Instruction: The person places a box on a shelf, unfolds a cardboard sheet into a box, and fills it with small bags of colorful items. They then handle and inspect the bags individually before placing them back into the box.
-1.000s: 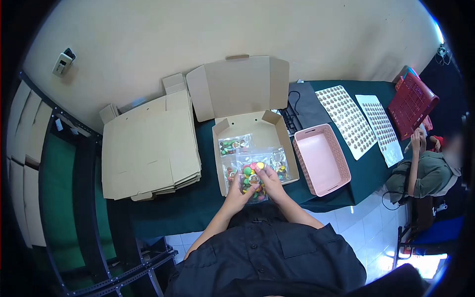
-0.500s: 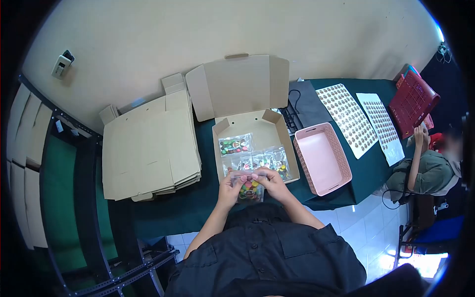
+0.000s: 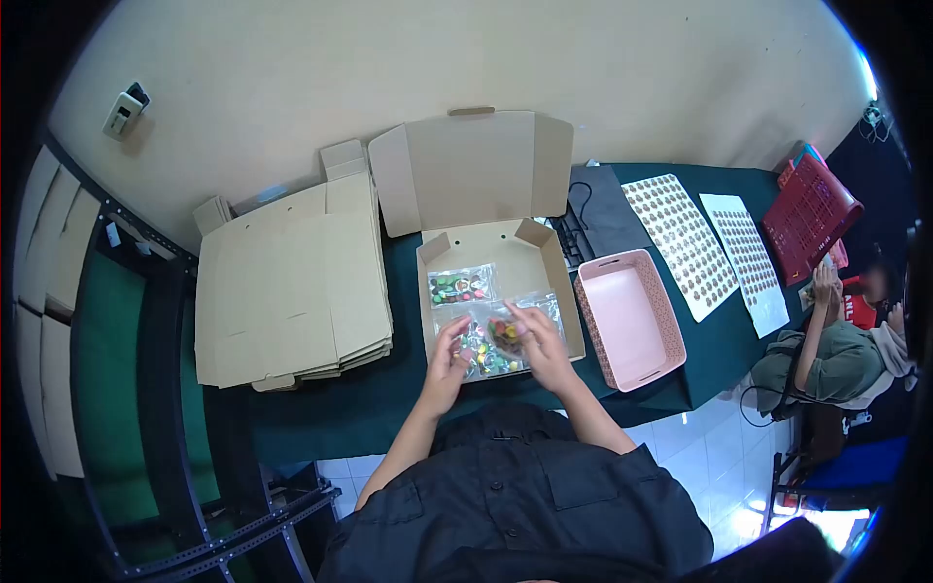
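An open cardboard box [image 3: 476, 245] stands before me, holding several clear plastic bags of colourful candies. One such bag [image 3: 461, 286] lies at its upper left, and others lie along the front. Over the front of the box, my right hand [image 3: 546, 358] grips a clear bag of candies [image 3: 504, 335], tilted and slightly blurred. My left hand [image 3: 445, 367] is at the box's front left, its fingers apart and holding nothing, close to the bags there.
Flattened cardboard boxes [image 3: 292, 287] are stacked at left. To the right stand a pink basket [image 3: 634, 325], a keyboard [image 3: 571, 239], sticker sheets [image 3: 683, 243] and a dark red basket [image 3: 809, 219]. Another person [image 3: 841, 360] sits at far right; a metal rack [image 3: 165, 369] borders the left.
Both hands held a candy bag by its top edge near my body. The left hand has let go, and the right has carried the bag forward over the box.
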A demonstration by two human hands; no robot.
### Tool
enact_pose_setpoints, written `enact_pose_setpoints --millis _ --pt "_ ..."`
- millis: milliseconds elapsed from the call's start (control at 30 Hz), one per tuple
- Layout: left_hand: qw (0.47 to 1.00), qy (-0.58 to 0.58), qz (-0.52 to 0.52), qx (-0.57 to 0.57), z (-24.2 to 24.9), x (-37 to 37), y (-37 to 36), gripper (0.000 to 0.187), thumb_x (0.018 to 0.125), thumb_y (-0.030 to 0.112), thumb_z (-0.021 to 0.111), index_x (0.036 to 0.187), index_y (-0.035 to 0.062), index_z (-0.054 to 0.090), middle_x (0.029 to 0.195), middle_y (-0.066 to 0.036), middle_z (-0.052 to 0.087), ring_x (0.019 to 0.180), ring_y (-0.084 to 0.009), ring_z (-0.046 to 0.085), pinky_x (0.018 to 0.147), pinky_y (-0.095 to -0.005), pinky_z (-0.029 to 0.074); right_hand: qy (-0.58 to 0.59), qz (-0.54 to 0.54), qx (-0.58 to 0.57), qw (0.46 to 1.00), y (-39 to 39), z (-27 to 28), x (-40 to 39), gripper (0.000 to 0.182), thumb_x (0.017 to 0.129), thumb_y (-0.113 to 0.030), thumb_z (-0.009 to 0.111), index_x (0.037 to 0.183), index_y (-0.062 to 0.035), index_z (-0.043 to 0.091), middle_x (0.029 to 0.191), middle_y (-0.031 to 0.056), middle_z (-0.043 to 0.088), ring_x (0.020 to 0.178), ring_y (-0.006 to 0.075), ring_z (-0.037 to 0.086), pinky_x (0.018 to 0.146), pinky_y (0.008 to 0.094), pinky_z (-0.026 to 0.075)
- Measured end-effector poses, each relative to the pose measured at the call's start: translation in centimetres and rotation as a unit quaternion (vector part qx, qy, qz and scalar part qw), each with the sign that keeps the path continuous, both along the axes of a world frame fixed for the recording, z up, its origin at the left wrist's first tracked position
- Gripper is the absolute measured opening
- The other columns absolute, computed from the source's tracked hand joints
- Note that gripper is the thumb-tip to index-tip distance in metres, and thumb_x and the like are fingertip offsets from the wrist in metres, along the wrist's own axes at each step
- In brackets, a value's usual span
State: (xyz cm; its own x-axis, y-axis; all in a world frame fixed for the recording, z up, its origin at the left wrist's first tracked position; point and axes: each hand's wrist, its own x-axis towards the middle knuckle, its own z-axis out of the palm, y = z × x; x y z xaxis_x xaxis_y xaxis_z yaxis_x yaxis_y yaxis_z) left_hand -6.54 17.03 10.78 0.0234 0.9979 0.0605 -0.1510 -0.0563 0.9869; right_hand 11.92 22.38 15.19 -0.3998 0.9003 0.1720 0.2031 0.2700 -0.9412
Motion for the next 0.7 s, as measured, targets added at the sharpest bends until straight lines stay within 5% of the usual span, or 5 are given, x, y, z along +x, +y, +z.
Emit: enact_pose_setpoints --millis 100,233,367,533,700 --pt "0.989 0.112 -0.003 0.097 0.2 1.7 0.1 0.065 0.087 0.036 0.053 0.135 0.0033 0.025 0.134 -0.012 0.031 0.122 -0.0207 0.034 0.099 -0.0338 0.029 -0.03 0.055 0.046 0.997 -0.6 -0.2 -1.5 0.039 0.085 -0.018 0.054 0.121 -0.0038 0.05 0.097 0.012 0.051 0.093 0.0242 0.05 0.085 0.0311 0.037" --pt "0.994 -0.093 0.049 0.027 0.4 2.8 -0.7 0.062 0.081 0.022 0.064 0.13 0.0003 0.034 0.124 -0.011 0.043 0.114 -0.0181 0.043 0.096 -0.0312 0.034 -0.065 0.03 0.104 0.992 -0.8 0.4 -3.1 0.045 0.078 -0.017 0.062 0.12 -0.0045 0.051 0.104 0.0123 0.051 0.099 0.0261 0.048 0.087 0.0342 0.037" --pt "0.993 -0.061 0.079 -0.059 1.6 2.4 -1.1 0.034 0.084 0.021 0.061 0.108 -0.0011 0.056 0.102 -0.008 0.059 0.097 -0.0148 0.054 0.097 -0.0312 0.034 0.048 -0.155 0.062 0.985 -1.0 0.0 -3.6 0.026 0.072 -0.011 0.067 0.096 -0.0024 0.06 0.111 0.0124 0.053 0.108 0.0247 0.047 0.093 0.0353 0.036" --pt "0.989 0.081 0.117 0.028 0.6 1.7 -0.4 0.029 0.086 0.027 0.058 0.095 -0.0002 0.065 0.085 -0.005 0.064 0.089 -0.0103 0.055 0.094 -0.0305 0.036 0.096 0.037 -0.124 0.987 -0.3 -1.9 -2.0 0.019 0.079 -0.012 0.063 0.095 -0.0025 0.065 0.104 0.0102 0.061 0.1 0.0193 0.055 0.088 0.0331 0.04" --pt "0.989 -0.075 0.106 -0.07 0.3 1.6 -1.1 0.032 0.093 0.025 0.046 0.101 -0.0031 0.059 0.094 -0.009 0.063 0.089 -0.0147 0.057 0.094 -0.0294 0.034 0.109 0.104 -0.306 0.94 0.0 -0.4 -0.8 0.024 0.087 -0.018 0.055 0.105 -0.0041 0.062 0.106 0.0081 0.06 0.101 0.0158 0.054 0.088 0.0304 0.041"
